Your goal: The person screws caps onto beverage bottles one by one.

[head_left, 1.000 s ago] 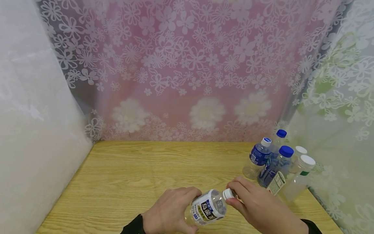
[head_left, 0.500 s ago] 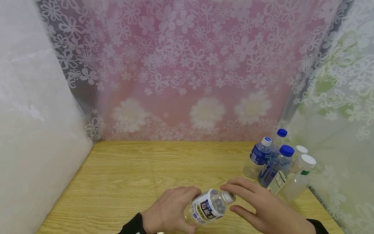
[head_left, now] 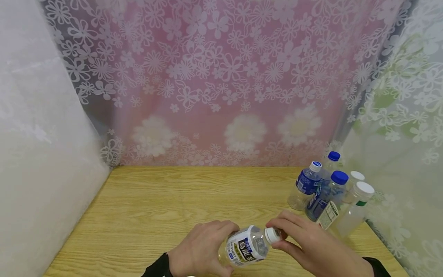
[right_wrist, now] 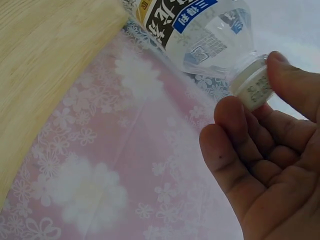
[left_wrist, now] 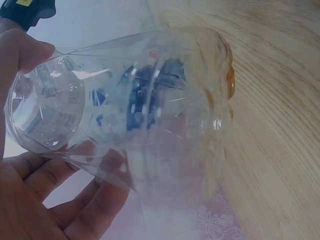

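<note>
- Bright, even, soft light everywhere, barely any shadows on the counter.
- Head view bends at the edges.
- Wrist views are soft and hazy up close.

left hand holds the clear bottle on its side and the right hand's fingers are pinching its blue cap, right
Not quite: the cap is white, not blue, as the head and right wrist views show. The rest holds: the left hand holds the clear bottle on its side, and the right hand pinches the cap.
</note>
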`<state>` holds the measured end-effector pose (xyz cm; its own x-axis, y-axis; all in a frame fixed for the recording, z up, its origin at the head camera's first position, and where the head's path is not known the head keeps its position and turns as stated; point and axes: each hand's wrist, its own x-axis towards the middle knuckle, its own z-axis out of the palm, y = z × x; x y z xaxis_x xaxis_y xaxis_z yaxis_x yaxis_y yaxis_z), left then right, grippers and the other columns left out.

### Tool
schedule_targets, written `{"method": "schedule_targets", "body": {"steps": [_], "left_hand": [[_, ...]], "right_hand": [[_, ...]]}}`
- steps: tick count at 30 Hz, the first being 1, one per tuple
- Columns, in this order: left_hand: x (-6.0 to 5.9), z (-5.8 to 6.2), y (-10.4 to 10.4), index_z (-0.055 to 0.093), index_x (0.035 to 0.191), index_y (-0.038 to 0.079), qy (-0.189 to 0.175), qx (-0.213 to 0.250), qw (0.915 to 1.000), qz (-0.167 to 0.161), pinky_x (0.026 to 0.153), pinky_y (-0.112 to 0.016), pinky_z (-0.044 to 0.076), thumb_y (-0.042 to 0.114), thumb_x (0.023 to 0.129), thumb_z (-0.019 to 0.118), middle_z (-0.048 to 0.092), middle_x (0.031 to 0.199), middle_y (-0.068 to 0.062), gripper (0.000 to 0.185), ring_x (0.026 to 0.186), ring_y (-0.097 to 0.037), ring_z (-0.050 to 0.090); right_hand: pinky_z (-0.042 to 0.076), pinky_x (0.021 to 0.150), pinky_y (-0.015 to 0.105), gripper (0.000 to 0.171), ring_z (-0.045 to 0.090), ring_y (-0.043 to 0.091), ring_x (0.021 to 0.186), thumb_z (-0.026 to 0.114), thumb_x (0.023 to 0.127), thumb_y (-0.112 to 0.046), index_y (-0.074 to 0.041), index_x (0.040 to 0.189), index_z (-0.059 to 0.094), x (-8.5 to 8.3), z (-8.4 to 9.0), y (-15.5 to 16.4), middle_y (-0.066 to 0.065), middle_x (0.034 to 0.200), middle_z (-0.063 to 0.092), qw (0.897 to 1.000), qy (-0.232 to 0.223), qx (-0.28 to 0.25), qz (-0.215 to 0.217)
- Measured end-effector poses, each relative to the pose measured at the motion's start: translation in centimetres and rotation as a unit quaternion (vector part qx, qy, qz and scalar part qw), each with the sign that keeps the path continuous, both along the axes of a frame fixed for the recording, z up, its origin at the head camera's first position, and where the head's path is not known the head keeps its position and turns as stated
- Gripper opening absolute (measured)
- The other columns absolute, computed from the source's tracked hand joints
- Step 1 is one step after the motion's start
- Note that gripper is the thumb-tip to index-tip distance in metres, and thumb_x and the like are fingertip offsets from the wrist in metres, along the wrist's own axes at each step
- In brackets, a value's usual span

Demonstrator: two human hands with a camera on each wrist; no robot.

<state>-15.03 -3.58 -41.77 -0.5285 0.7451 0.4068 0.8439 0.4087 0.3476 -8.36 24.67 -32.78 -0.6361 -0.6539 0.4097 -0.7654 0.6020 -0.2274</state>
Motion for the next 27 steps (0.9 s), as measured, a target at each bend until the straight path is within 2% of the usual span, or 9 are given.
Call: {"method": "schedule_targets", "body": {"steps": [4, 11, 19, 27], "left_hand": [[0.1, 0.1, 0.1, 0.054, 0.129, 0.028, -0.003, 0.0, 1.0, -0.003, 0.07, -0.011, 0.044, 0.044, 0.068, 0.087, 0.062, 0.108, 0.018, 0.071, 0.088, 0.003, 0.059], [0.1, 0.1, 0.1, 0.053, 0.131, 0.027, 0.001, 0.005, 1.0, -0.006, 0.069, -0.01, 0.043, 0.044, 0.069, 0.086, 0.063, 0.109, 0.017, 0.072, 0.088, 0.006, 0.057], [0.1, 0.2, 0.3, 0.053, 0.129, 0.025, 0.021, 0.001, 0.9997, 0.012, 0.066, -0.01, 0.042, 0.046, 0.068, 0.086, 0.062, 0.107, 0.017, 0.073, 0.087, 0.006, 0.056], [0.2, 0.2, 0.6, 0.054, 0.129, 0.023, 0.032, 0.003, 0.9993, 0.018, 0.068, -0.009, 0.043, 0.049, 0.069, 0.084, 0.062, 0.107, 0.015, 0.072, 0.087, 0.006, 0.056]], "right_hand": [[0.051, 0.066, 0.015, 0.027, 0.052, -0.007, 0.084, 0.066, 0.098, -0.023, -0.026, 0.123, 0.06, 0.2, 0.3, -0.1, -0.019, 0.11, 0.056, 0.999, -0.023, 0.017, -0.045], [0.04, 0.063, 0.007, 0.024, 0.044, -0.01, 0.075, 0.072, 0.094, -0.025, -0.025, 0.114, 0.059, 0.0, 0.0, -0.4, -0.023, 0.099, 0.049, 0.996, 0.056, 0.038, -0.065], [0.038, 0.059, 0.01, 0.018, 0.04, -0.009, 0.07, 0.073, 0.093, -0.032, -0.022, 0.1, 0.06, -0.7, -0.5, -0.8, -0.02, 0.09, 0.05, 0.986, 0.128, 0.056, -0.094], [0.037, 0.056, 0.013, 0.017, 0.036, -0.009, 0.066, 0.071, 0.094, -0.035, -0.025, 0.092, 0.057, -0.9, -0.5, -1.3, -0.021, 0.081, 0.044, 0.982, 0.116, 0.062, -0.137]]}}
